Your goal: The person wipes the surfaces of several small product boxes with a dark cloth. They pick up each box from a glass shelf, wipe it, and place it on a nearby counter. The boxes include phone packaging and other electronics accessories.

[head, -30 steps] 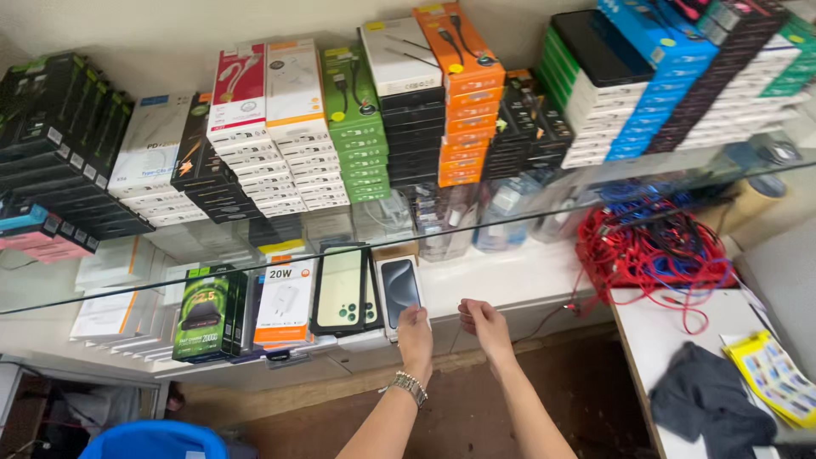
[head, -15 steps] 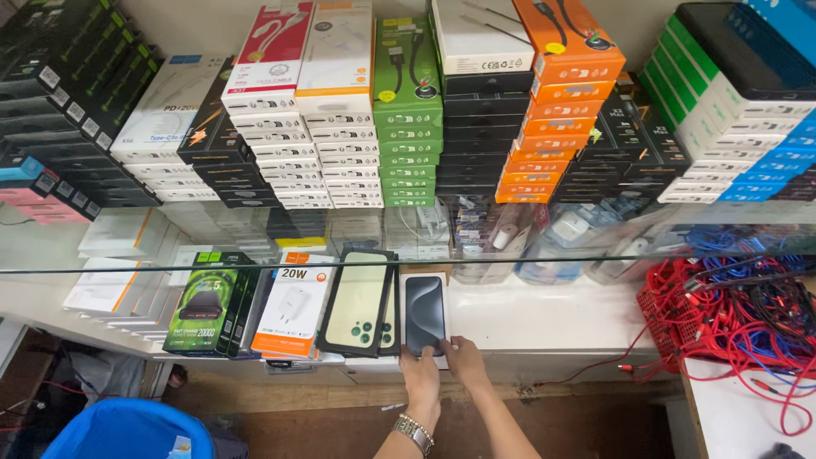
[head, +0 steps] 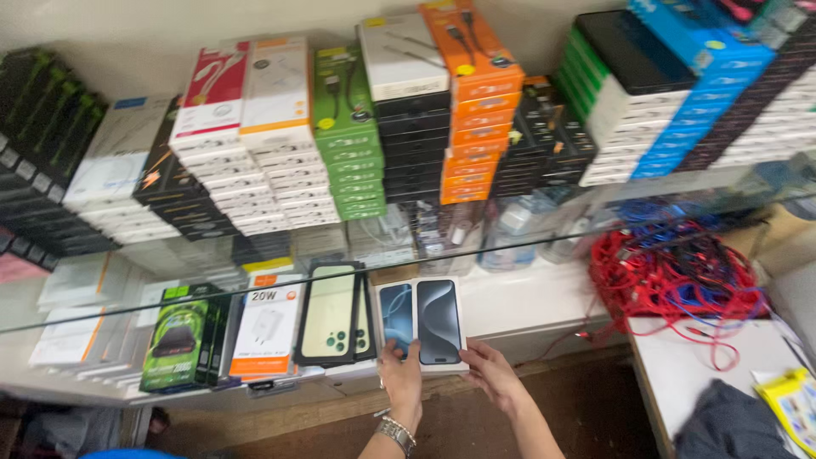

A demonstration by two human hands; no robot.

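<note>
1. Left hand [head: 403, 380] on the lower edge of the left phone box [head: 397, 316], fingers pressed against it rather than wrapped round; looks like steadying it upright, face out.
2. Right hand [head: 493, 374] at the bottom corner of the right phone box [head: 439, 321], fingers spread flat against the edge, not clenched. Probably nudging it flush with its twin.
3. Both boxes side by side, touching, on the white lower shelf [head: 527, 302] under the glass shelf [head: 595, 229].
4. Just left: phone case packs [head: 333, 314], a charger box [head: 268, 330], green power bank boxes [head: 178, 338], all front-facing like a display row.
5. Red cable tangle [head: 680, 276] off right, above the white counter [head: 688, 374].
</note>
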